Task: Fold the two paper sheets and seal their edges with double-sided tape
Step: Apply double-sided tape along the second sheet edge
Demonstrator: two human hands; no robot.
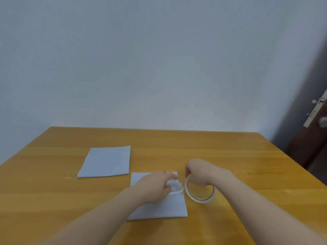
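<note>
Two paper sheets are seen on the wooden desk (230, 156) in the head view, the only view given. Near sheet (159, 207) is lain flat directly under the left hand (154, 186), its lower edge towards the person. Far sheet (106, 161) is placed beyond and to the left of that hand, apart from the near sheet, untouched.

Left hand: reached in over the near sheet, fingers curled towards the right. A strip of tape (176, 189) is pinched at its fingertips; the strip is seen curving from there towards the roll. Exact finger contact is blurred.

Right hand (200, 174): held just right of the left hand, fingers curled down around the top of the tape roll (200, 191). Roll is stood on edge, tilted, its lower rim at or on the desk just beside the near sheet's right edge. Whether the rim touches the sheet cannot be told.

Small pale scrap (68, 177) is noted on the desk, left of the left hand, near the far sheet's lower corner.

Door (316, 138) with metal lock plate and knob is seen far right of the right hand; a plain wall (159, 59) is seen behind the desk.
</note>
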